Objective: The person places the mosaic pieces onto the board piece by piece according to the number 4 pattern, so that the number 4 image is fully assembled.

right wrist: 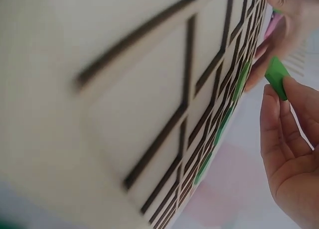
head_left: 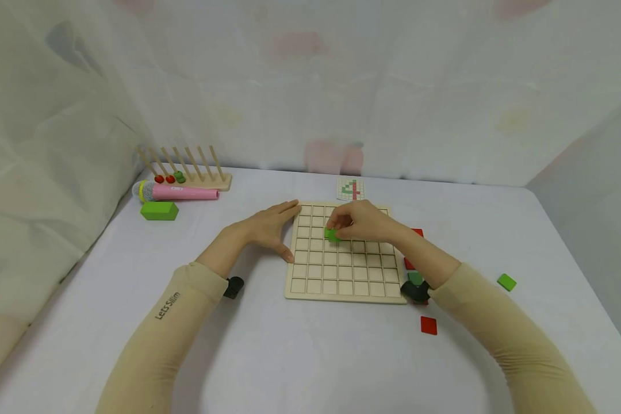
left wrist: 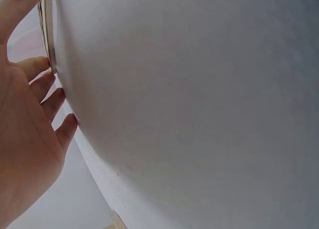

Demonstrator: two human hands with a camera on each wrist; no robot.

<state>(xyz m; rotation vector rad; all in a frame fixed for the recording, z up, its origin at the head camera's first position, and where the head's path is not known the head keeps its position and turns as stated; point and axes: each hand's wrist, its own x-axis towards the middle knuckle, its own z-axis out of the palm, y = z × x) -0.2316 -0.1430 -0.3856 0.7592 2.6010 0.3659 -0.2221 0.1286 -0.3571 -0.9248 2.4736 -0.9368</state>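
Note:
A light wooden grid board [head_left: 310, 271] lies on the white table. Over its upper middle cells, my right hand [head_left: 364, 221] pinches a small green square tile [right wrist: 277, 78] between thumb and fingertips. The held tile is tilted above the board in the right wrist view. Three green pieces lie in cells of the board there, one of them a light green tile [right wrist: 241, 81]; in the head view my right hand hides part of this area. My left hand [head_left: 269, 225] rests along the board's left edge, thumb and fingers spread, fingertips touching the rim [left wrist: 49, 40].
A small pattern card [head_left: 350, 188] lies behind the board. To its right are a red tile [head_left: 428, 325], other red tiles, a dark green tile [head_left: 415, 278] and a green tile [head_left: 506, 282]. A peg stand [head_left: 222, 183], pink toy microphone [head_left: 186, 192] and green block [head_left: 158, 211] sit back left.

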